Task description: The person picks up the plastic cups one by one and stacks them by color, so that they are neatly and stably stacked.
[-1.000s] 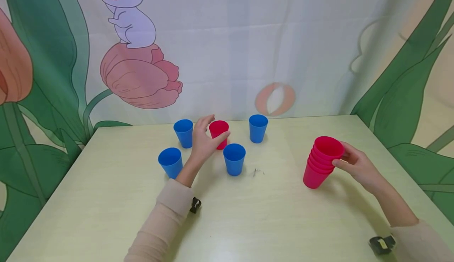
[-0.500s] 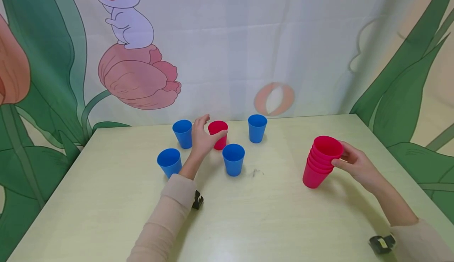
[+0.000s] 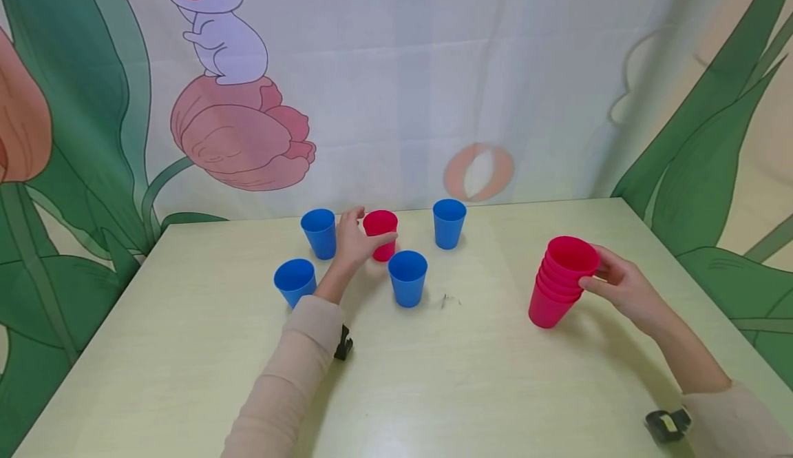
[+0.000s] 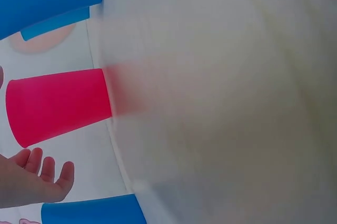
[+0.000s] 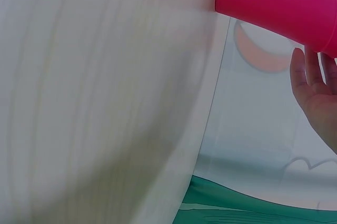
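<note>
A single red cup [image 3: 381, 235] stands upright at the back middle of the table. My left hand [image 3: 356, 244] is spread around it, thumb on the near side and fingers to the left. In the left wrist view a gap shows between the fingers [image 4: 47, 174] and the red cup [image 4: 60, 105]. On the right stands a stack of nested red cups [image 3: 557, 286], which my right hand [image 3: 628, 296] grips near the top rim. In the right wrist view, fingers [image 5: 311, 77] lie against the red stack [image 5: 274, 8].
Several blue cups stand around the single red one: back left [image 3: 319, 234], front left [image 3: 294, 280], front right [image 3: 407, 279] and back right [image 3: 449, 224]. Beyond the back edge of the pale table [image 3: 471, 375] hangs a printed curtain [image 3: 384, 100].
My left hand has come down slightly around the single red cup, its fingers lower than before. The right hand and its stack have stayed in place.
</note>
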A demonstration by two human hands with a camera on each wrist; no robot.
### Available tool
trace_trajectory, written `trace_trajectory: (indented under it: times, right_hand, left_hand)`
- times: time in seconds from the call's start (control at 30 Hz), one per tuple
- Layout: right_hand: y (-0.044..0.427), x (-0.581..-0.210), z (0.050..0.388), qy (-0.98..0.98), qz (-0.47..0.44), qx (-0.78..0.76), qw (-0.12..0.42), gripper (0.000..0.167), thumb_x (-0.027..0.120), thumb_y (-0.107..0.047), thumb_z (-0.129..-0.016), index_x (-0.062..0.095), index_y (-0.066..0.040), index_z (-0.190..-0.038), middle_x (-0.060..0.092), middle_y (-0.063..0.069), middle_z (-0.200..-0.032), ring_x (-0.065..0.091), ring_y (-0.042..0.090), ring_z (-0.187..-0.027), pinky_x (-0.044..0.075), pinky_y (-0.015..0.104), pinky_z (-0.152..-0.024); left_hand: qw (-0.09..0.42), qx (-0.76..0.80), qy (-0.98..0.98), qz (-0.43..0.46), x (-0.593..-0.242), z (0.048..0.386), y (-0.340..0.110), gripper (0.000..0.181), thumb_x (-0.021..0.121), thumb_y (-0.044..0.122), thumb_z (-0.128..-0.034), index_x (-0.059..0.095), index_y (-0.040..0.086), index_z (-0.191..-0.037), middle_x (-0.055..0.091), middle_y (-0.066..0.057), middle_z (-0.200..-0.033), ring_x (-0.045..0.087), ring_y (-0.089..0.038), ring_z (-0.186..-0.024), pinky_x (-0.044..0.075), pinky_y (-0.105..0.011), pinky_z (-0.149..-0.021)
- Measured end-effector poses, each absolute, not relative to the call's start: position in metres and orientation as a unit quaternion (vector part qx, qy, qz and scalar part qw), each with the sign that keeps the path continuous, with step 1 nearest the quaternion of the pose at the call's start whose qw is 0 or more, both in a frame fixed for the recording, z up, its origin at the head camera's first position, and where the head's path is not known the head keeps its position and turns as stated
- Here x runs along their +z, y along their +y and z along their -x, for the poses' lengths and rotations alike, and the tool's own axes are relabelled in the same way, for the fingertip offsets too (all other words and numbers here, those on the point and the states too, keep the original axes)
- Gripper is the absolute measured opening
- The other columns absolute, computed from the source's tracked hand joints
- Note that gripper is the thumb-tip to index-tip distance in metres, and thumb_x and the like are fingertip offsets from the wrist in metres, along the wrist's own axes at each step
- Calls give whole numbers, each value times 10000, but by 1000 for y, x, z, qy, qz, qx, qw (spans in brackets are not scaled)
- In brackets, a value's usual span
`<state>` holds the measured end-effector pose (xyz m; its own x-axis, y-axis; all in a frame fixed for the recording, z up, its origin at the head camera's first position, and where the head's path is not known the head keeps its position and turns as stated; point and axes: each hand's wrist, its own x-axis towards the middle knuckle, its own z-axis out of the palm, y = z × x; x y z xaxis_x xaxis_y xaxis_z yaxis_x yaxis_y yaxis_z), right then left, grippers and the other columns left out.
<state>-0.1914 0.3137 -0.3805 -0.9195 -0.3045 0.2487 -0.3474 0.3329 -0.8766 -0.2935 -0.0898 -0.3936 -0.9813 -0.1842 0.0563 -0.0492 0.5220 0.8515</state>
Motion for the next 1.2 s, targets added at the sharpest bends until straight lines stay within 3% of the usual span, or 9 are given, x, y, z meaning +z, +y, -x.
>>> trace_trajectory:
  times: [0.43, 1.2]
  right_hand:
    - [315, -382, 193, -814, -202, 544, 19, 434, 532, -12, -896, 421, -93, -1308, 542, -136, -1065, 519, 29, -957, 488, 185, -738]
    - [314, -381, 192, -817, -201, 540, 18, 435, 535, -19, -896, 414, -84, -1309, 536, -136, -1069, 515, 30, -959, 495, 205, -743]
  left_hand:
    - [37, -478, -875, -71, -393, 296, -92, 784, 766, 264, -721, 339, 134, -1365, 411, -71, -1317, 382, -255, -1185, 488, -378, -832]
    - [55, -478, -875, -60, -388, 295, -90, 750, 753, 259, -738, 352, 126, -1357, 430, -71, -1298, 397, -250, -1171, 495, -368, -817]
